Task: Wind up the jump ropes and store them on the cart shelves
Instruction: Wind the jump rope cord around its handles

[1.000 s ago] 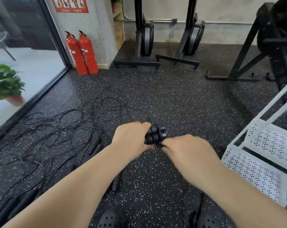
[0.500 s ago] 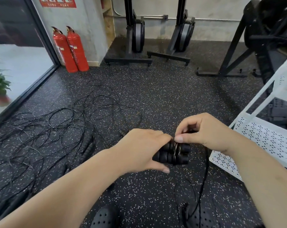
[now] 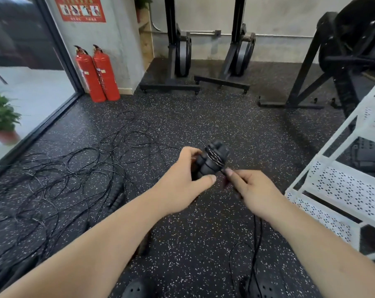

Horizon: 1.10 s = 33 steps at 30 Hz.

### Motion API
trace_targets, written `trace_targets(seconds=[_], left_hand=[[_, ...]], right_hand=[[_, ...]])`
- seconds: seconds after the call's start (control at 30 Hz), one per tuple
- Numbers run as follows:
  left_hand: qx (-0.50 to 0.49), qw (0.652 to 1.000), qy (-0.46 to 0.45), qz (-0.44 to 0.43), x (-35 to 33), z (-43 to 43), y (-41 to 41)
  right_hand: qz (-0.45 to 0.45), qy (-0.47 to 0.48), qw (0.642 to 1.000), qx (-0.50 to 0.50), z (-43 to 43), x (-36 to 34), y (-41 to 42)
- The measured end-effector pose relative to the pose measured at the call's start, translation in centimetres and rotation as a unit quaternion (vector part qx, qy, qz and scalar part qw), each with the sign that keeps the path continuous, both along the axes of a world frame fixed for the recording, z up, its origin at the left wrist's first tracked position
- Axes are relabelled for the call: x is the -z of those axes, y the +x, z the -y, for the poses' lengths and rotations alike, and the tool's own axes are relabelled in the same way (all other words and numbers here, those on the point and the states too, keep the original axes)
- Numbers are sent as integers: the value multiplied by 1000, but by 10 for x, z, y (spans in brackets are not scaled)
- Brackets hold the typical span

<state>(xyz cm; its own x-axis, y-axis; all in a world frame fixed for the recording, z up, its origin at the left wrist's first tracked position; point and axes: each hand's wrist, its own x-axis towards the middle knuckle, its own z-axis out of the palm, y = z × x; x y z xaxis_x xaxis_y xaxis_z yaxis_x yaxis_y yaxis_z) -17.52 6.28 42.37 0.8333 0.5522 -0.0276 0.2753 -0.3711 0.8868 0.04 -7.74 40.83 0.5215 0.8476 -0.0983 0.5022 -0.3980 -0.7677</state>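
Now clutching the paired handles (image 3: 212, 162) above the floor in the left grip (image 3: 182, 183), tilting them higher than a moment ago; pinching the cord (image 3: 257, 235) in the right grip (image 3: 254, 190), dropping from above to just beside them, probably laying another wrap, not yet reaching for the cart (image 3: 343, 186).

A gym: black white-speckled rubber flooring (image 3: 225, 125) covers the room; two black rowing machines (image 3: 182, 54) stand upended against the grey wall (image 3: 279, 18); thin black jump ropes (image 3: 74, 168) lie tangled on the flooring.
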Motion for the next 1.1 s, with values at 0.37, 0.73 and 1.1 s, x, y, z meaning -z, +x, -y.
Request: trace_targets(seconds=[0.37, 0.73, 1.1], left_hand=[[-153, 969, 139, -135, 23, -43, 0], [38, 922, 346, -171, 17, -16, 10], [165, 888, 426, -52, 7, 19, 9]], right_hand=[[302, -61, 948, -79, 12, -23, -37], [333, 117, 935, -43, 15, -43, 9], [146, 87, 985, 4, 20, -37, 36]])
